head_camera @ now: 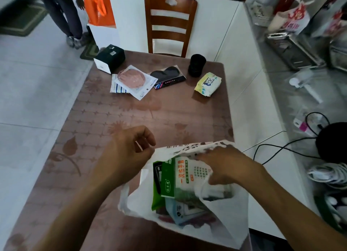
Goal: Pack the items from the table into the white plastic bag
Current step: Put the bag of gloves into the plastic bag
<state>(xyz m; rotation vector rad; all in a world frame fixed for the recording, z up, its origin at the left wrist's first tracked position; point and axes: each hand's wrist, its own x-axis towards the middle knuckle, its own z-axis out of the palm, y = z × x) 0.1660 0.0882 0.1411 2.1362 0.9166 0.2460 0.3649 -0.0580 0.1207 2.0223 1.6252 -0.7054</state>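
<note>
At the 6 o'clock edge of the bench [112, 115], white plastic bag [216, 218] held open by two hands.
Left hand [129, 147] pinches the bag's rim; right hand [223, 168], fingers curled, presses a green-and-white packet [185, 177] inside. Wipes pack [208, 84] and black cylinder [196, 65] lie toward 12 o'clock.

Soft daylight, blurred and warped edges.
</note>
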